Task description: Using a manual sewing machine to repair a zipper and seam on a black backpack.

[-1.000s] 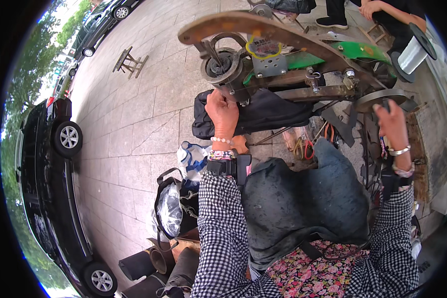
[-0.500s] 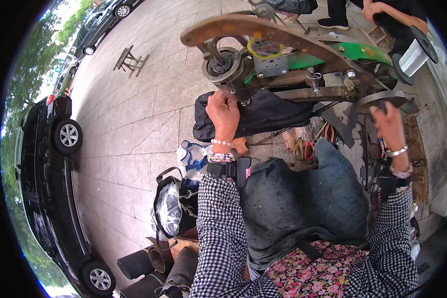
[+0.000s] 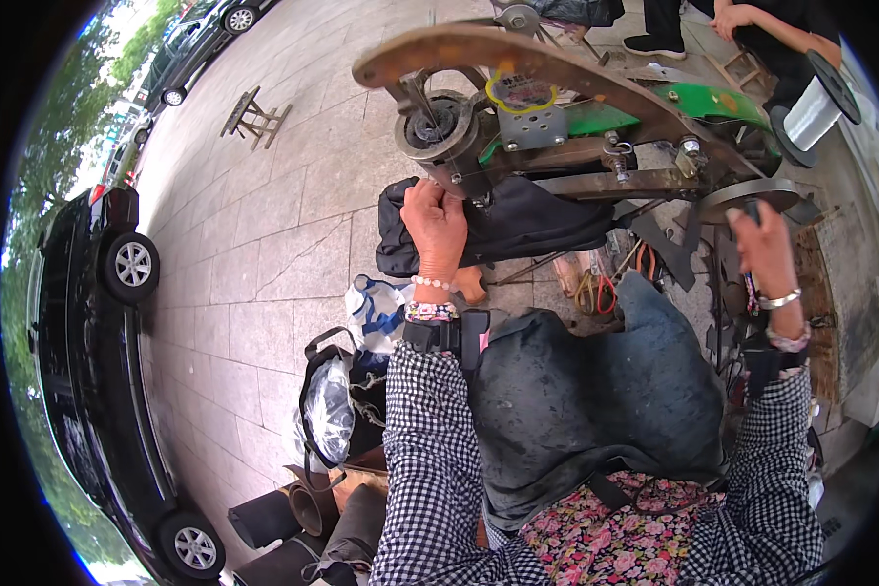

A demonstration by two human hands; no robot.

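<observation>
An old iron hand-cranked sewing machine [image 3: 547,61], brown with green parts, stands in front of me. Black fabric [image 3: 547,223], perhaps a bag or garment, lies under its round head [image 3: 449,146]. My left hand [image 3: 436,230] is closed on the fabric's edge just below the head; its fingertips are partly hidden there. At the machine's right end, my right hand [image 3: 770,252] wraps round the dark handle [image 3: 750,208] of the metal hand wheel [image 3: 721,198]. A dark, stained apron [image 3: 596,400] covers my lap.
Scissors [image 3: 606,295] and dark scraps [image 3: 666,252] lie below the machine. A white thread spool [image 3: 814,119] stands at its right. An open black bag [image 3: 313,400] sits left of my knees. Farther off are a wooden stool [image 3: 254,119], a parked black car [image 3: 88,342] and a seated person [image 3: 752,21].
The whole view has shifted very slightly. Both hands keep their places, the left at the fabric and the right at the wheel handle.
</observation>
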